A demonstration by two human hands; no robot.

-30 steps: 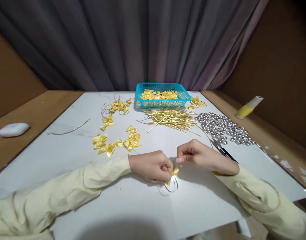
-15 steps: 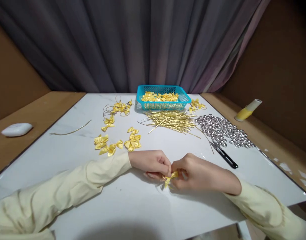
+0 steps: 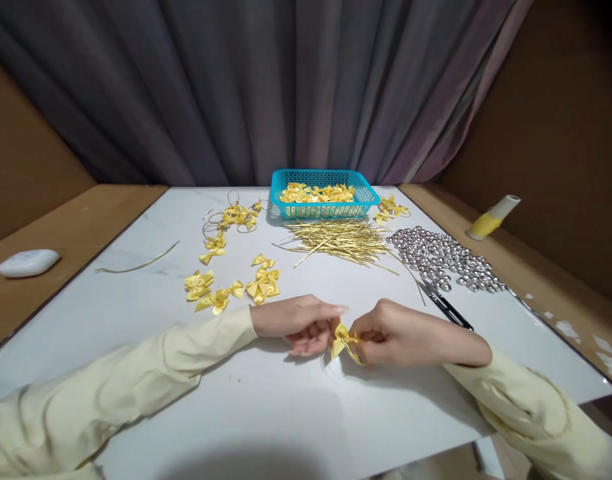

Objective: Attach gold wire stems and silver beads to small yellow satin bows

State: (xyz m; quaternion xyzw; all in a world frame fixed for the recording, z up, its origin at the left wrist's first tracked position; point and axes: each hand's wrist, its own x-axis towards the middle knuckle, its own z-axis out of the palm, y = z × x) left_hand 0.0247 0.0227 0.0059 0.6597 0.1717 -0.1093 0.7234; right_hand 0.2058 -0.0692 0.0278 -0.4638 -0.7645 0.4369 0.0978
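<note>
Near the front middle of the table, a yellow ribbon bow [image 3: 340,339] with a gold wire loop hangs between my hands. My right hand [image 3: 386,333] pinches it from the right, thumb and fingers closed on its wire side. Just left of the bow is my left hand [image 3: 313,325], palm partly turned up, thumb stretched out and fingers loosely curled; its fingertips are beside the bow, and I see nothing held in it. Loose yellow bows [image 3: 263,287] lie beyond my left hand. A heap of gold wire ties [image 3: 339,241] lies farther back.
A blue basket [image 3: 323,212] of yellow bows stands at the back of the white table [image 3: 226,413]. Silver beads [image 3: 436,257] and a black-handled cutter [image 3: 451,310] lie right. Wired bows [image 3: 239,215], a white object [image 3: 28,263] and a yellow-white tube [image 3: 493,218] are farther out.
My left hand has loosened from the bow, its thumb now extended. The bow has turned and shows more clearly, with its wire loop visible at my right fingers.
</note>
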